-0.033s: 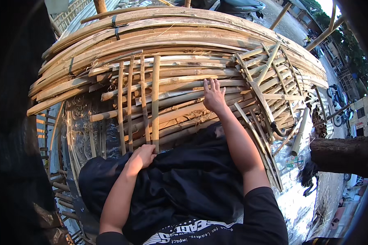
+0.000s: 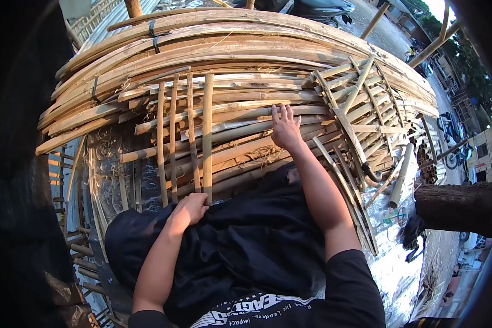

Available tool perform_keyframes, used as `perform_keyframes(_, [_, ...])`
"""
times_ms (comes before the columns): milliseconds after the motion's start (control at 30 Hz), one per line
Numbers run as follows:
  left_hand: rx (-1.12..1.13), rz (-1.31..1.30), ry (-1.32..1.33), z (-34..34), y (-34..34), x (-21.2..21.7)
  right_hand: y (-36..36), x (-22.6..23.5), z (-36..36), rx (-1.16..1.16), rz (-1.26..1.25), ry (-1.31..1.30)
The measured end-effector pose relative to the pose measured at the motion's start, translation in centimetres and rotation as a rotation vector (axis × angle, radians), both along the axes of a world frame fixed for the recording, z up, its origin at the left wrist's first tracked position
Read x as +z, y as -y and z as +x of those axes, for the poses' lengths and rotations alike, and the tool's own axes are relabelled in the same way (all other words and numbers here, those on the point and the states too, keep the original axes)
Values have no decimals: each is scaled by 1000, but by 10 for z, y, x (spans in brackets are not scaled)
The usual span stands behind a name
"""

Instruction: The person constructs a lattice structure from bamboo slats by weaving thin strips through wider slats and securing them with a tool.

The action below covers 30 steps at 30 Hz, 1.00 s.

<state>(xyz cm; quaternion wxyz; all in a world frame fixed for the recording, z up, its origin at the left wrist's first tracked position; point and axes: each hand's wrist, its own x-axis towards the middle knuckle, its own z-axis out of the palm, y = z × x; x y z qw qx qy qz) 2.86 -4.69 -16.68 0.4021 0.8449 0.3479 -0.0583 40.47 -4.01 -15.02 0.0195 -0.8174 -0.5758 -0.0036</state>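
My right hand point(image 2: 287, 130) reaches forward over a pile of split bamboo strips point(image 2: 240, 115), fingers spread and open. Its fingertips lie at a bamboo strip, and nothing shows in its grasp. Close to my lap, my left hand point(image 2: 191, 210) is closed with fingers curled under at the near end of a thick round bamboo pole point(image 2: 208, 136). What those fingers hold is hidden. Several thinner bamboo slats point(image 2: 193, 139) stand alongside that pole, lying across the pile. Black cloth point(image 2: 246, 235) covers my lap beneath both forearms.
Long bamboo strips point(image 2: 246, 48), tied with dark bands, lie behind the pile. At right is a bamboo lattice point(image 2: 361, 104), with a loose bamboo tube point(image 2: 402, 175) and a tree trunk point(image 2: 454, 208) beyond it. A motorbike point(image 2: 325, 8) stands at the back.
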Motion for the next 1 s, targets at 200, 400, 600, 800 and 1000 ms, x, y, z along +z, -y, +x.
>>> perform_keyframes(200, [13, 26, 61, -2, -1, -9, 1, 0, 0, -10, 3, -29])
perform_keyframes(400, [9, 27, 47, 1, -1, -4, 2, -1, 11, 1, 41, -70])
perform_keyframes(600, [23, 36, -13, -12, -2, -12, -2, -5, 7, 26, 63, -109])
perform_keyframes(800, [16, 13, -79, -5, -2, -7, 1, -5, 16, 15, 42, -100])
perform_keyframes(1000, [2, 31, -79, -8, 0, -15, -3, -10, 17, 38, 47, -94])
